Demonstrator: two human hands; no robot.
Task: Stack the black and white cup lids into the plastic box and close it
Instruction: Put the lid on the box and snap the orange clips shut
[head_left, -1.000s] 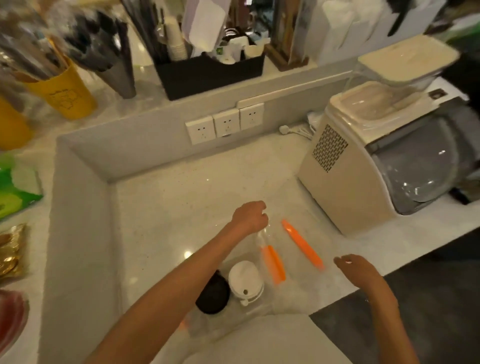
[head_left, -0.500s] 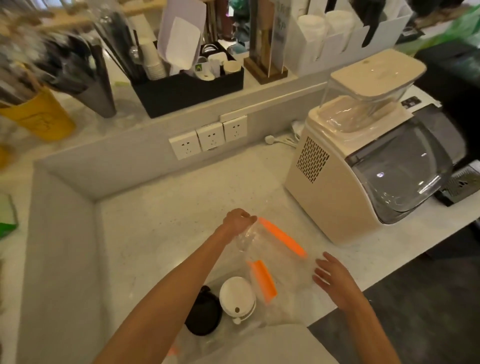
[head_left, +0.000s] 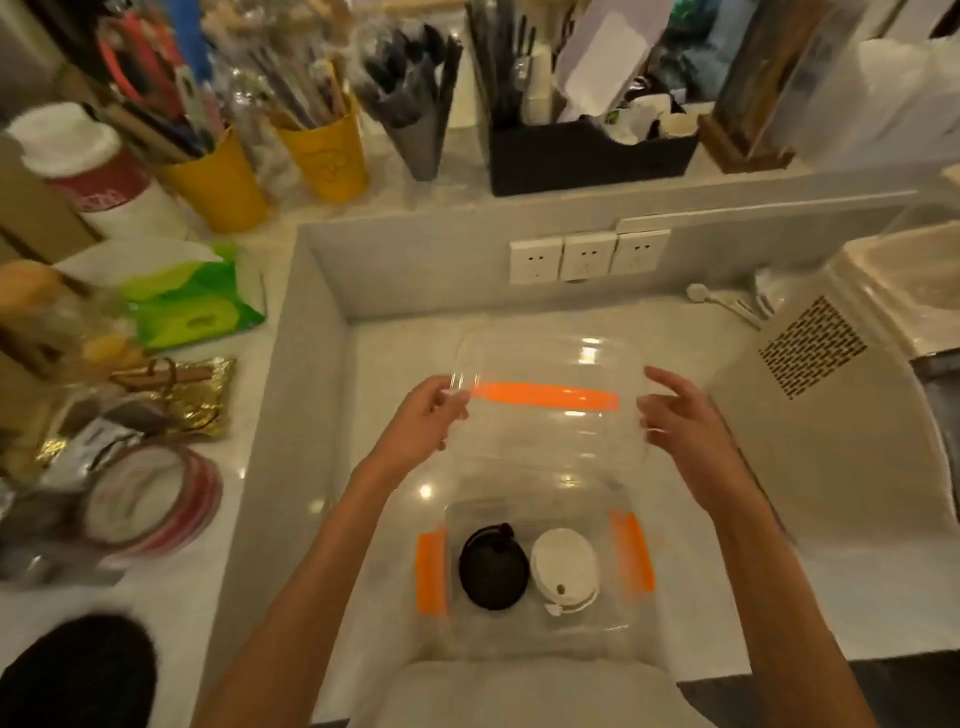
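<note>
1. We see both hands up over the counter (head_left: 519, 338), holding the clear box cover (head_left: 550, 405) between them; cover is lifted, tilted, well apart from the box below.
2. Left hand (head_left: 421, 426): fingers curled, thumb and fingertips pinched on the cover's left edge near the corner; firm contact visible.
3. Right hand (head_left: 680, 421): fingers spread and only half bent, palm facing the cover's right edge; fingertips touch or sit just beside the edge; we cannot tell whether it really grips.
4. Orange clip (head_left: 545, 396) runs along the cover between the two hands; closer to the thumbs than to the far rim.
5. Clear plastic box (head_left: 540, 639) sits on the counter below the wrists, toward the body; open on top; orange latches on its left (head_left: 432, 571) and right (head_left: 632, 556) sides.
6. Black lid (head_left: 491, 571) lies in the box, under the left forearm side; white lid (head_left: 563, 569) lies just beside it, on the right-hand side; the two nearly touch, side by side, not stacked.
7. Beyond the fingertips: three wall sockets (head_left: 587, 257) on the back ledge.
8. Outside the right hand: beige machine (head_left: 831, 415) with a vent grille; near but apart from the cover.
9. Outside the left hand, past the raised ledge: green tissue pack (head_left: 192, 306), gold foil bag (head_left: 192, 395), yellow cups (head_left: 223, 187) with sticks; blurred, details unclear.
</note>
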